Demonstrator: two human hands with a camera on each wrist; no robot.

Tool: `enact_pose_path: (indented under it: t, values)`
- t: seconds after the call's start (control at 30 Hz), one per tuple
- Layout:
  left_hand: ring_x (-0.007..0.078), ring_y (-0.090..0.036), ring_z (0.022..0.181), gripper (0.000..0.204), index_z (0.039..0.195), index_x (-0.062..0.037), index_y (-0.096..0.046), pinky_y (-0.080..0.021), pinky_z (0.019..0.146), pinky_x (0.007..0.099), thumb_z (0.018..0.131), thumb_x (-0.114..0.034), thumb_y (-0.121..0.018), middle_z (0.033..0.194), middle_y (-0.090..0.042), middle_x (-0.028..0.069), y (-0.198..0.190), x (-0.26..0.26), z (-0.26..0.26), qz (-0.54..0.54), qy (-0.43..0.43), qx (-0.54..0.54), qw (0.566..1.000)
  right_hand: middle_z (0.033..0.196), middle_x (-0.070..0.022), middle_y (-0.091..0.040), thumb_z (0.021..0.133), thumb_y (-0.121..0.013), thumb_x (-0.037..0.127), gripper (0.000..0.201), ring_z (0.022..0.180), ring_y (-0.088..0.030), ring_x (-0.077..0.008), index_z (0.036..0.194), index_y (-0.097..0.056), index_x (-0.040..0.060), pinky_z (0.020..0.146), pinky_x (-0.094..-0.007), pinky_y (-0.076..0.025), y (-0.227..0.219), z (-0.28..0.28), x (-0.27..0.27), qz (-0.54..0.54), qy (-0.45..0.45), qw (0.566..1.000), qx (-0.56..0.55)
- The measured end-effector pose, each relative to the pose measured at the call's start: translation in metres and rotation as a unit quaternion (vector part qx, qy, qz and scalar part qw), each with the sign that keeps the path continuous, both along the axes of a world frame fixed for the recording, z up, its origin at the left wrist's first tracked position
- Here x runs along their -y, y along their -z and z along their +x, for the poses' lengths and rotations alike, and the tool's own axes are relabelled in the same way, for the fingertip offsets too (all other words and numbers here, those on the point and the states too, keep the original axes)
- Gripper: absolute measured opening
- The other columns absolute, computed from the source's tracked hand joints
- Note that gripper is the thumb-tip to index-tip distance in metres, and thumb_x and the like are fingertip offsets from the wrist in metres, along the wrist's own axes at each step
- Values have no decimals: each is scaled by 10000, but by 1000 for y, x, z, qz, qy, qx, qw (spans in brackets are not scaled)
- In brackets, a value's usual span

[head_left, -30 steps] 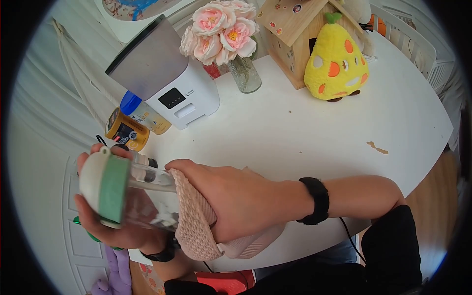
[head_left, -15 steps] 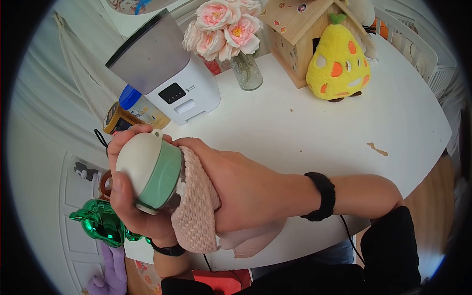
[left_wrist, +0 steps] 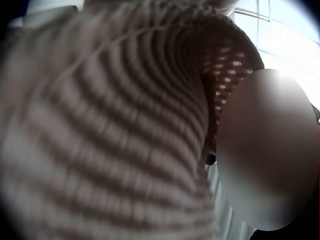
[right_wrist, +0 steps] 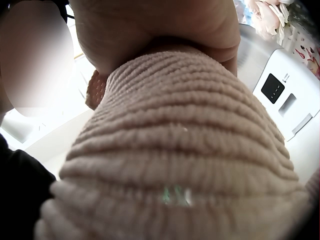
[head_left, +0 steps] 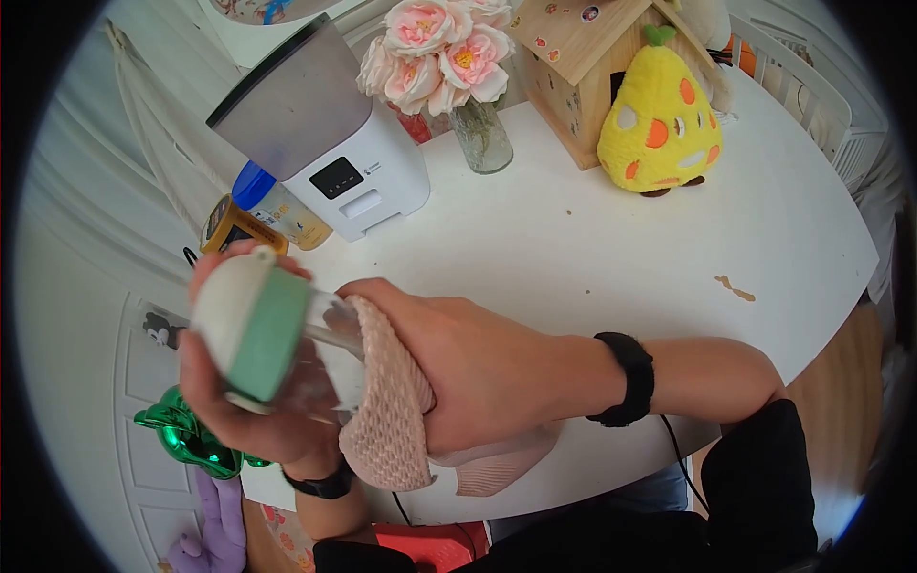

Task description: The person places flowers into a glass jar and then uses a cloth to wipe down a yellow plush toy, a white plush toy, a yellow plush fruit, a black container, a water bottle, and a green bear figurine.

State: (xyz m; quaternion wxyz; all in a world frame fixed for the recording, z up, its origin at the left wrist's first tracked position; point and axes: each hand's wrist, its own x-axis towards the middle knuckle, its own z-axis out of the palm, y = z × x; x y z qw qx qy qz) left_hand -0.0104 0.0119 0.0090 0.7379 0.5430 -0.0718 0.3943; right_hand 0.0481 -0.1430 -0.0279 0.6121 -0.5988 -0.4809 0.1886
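Observation:
My left hand grips the lidded end of a clear water bottle with a cream dome and a mint green band. The bottle lies tilted on its side, lid toward the left. My right hand holds a pink textured towel around the bottle's other end, which the cloth hides. Part of the clear body and a thin tube inside show between band and towel. Ribbed folds of the towel fill much of the left wrist view and the right wrist view.
A white pet feeder stands at the back left beside a blue-capped container and a yellow can. Farther right are a vase of pink flowers, a wooden house and a yellow plush pear. A shiny green figure is at left.
The bottle's lid end first moved right toward the towel, then back left, so more clear body shows again. My right hand has shifted only slightly and still grips the towel.

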Motion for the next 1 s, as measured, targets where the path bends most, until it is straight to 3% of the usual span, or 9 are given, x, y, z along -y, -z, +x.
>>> enact_pose_path:
  t: [0.33,0.4,0.63,0.73,0.77,0.83,0.87,0.93,1.0]
  values:
    - [287,-624,1059,606,1288,32,-499,-491,954,391,914,-443,-481,1235,-585,192,3,5,3,60,-15,-31,998,1168,-220,-620,696,-892,301,912,1068,-645,-381,1373,-366,-8,890,-417,-512,9,2,-6,57,27,998,-4]
    - [287,-626,1084,583,1303,39,-519,-497,959,387,957,-426,-462,1243,-600,200,-4,6,3,10,-117,-26,993,1211,-226,-592,703,-886,279,900,1100,-626,-377,1387,-369,6,914,-417,-502,11,1,-7,33,39,999,11]
    - [297,-656,1075,553,1257,37,-596,-509,981,423,988,-428,-465,1160,-675,187,-18,-37,-4,-57,-114,-1,992,1253,-193,-579,717,-881,279,872,1130,-613,-340,1385,-397,-6,957,-395,-490,24,5,-16,100,143,974,145]
    - [301,-657,1071,583,1252,41,-599,-519,965,437,989,-453,-435,1150,-679,192,-12,-28,-2,-67,-125,0,990,1256,-139,-599,880,-739,351,670,1131,-619,-261,1373,-447,3,978,-364,-494,28,6,-23,254,115,960,-26]
    - [305,-659,1063,591,1257,44,-595,-517,970,432,989,-457,-430,1135,-685,191,-7,-22,-2,-47,-114,33,992,1256,-119,-606,951,-625,380,569,1130,-614,-221,1365,-474,19,983,-348,-496,26,8,-19,243,41,934,-257]
    - [326,-610,1148,641,1320,33,-540,-471,1033,458,970,-485,-402,1234,-631,201,-5,5,0,-37,-194,45,979,1245,-97,-628,1069,-365,427,489,1107,-617,-161,1337,-534,55,968,-317,-506,20,14,-17,202,-65,807,-551]
    - [326,-610,1148,641,1320,33,-540,-471,1033,458,970,-485,-402,1234,-631,201,-1,3,-2,-38,-193,46,979,1245,-97,-628,1069,-365,427,489,1107,-617,-161,1337,-534,55,968,-317,-506,17,15,-16,201,-65,808,-550]
    - [349,-537,1222,683,1381,-3,-471,-413,1085,502,934,-510,-380,1354,-526,202,12,-6,-7,139,4,243,960,1258,-101,-625,1069,-383,420,471,1064,-632,-177,1322,-537,53,954,-325,-516,13,15,-11,107,-22,800,-590]
    - [375,-490,1243,705,1400,-28,-427,-383,1100,530,905,-527,-368,1415,-445,187,11,-16,-7,247,40,262,932,1247,-104,-627,1076,-362,418,475,1044,-635,-182,1320,-536,49,941,-328,-517,19,19,-14,99,-15,811,-576]
